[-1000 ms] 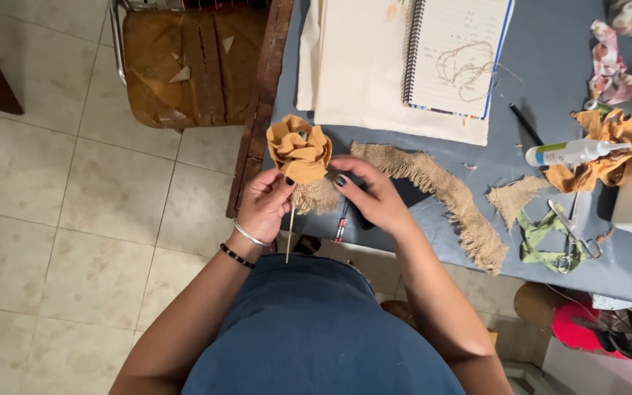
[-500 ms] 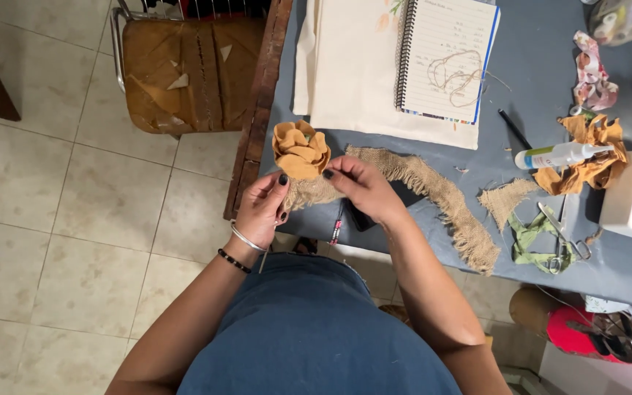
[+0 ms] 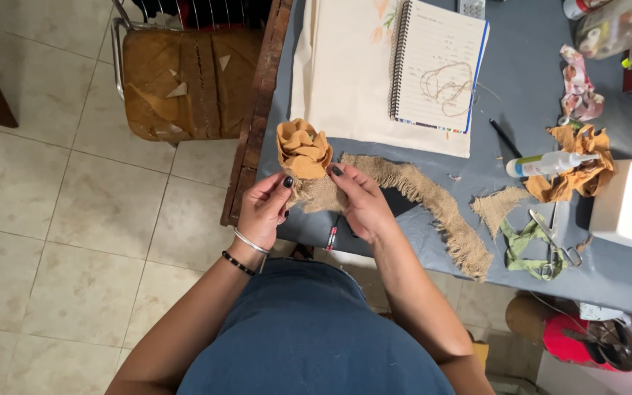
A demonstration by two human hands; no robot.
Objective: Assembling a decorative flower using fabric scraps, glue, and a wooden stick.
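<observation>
single head view, looking steeply down, close over table edge (image 3: 477, 292)

Beige tiled floor (image 3: 74, 219), worn chair (image 3: 184, 80), blue table (image 3: 535, 95)

Left hand (image 3: 263, 208): raised, palm turned inward; fingers curled, thumb and fingertips pinched in a closed grip
Right hand (image 3: 360, 199): just beside it, fingertips pinched likewise; forearm angled near-right
</observation>
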